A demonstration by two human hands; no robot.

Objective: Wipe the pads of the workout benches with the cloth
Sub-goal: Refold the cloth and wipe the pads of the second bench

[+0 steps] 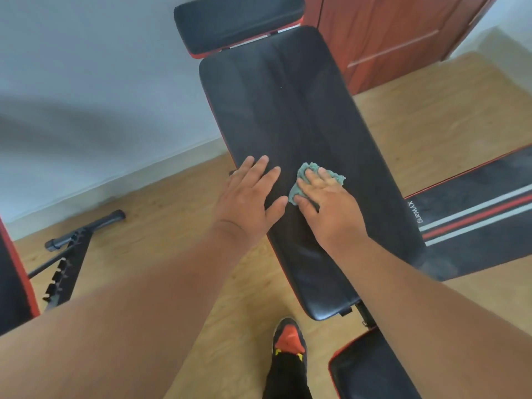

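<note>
Now, at the far left edge a red-trimmed black pad of another bench shows only in part, and beside it a black adjustment frame lies on the wood floor. Moving right, the left hand rests flat on the left edge of the long black back pad, fingers straight and spread, holding nothing; it seems to steady the bench. Just beside it, the right hand presses a crumpled teal cloth onto the middle of that pad, fingers laid over the cloth more than curled round it, and most of the cloth is hidden beneath the palm. Beyond the long pad sits a smaller headrest pad, and in the near right corner a seat pad is partly in view. Further right, a dark mat with red and pale stripes lies on the floor. A black and orange shoe stands below the bench end.

The step in hand looks like wiping the long pad, and it is only part way along. To do it well, the cloth would better be opened out so more of it meets the vinyl, then drawn in long overlapping strokes along the pad's length, reaching both side edges and the centre seam. The steadying hand should shift off its patch so that gets wiped too. The headrest, the seat and the other bench look left to do.
</note>
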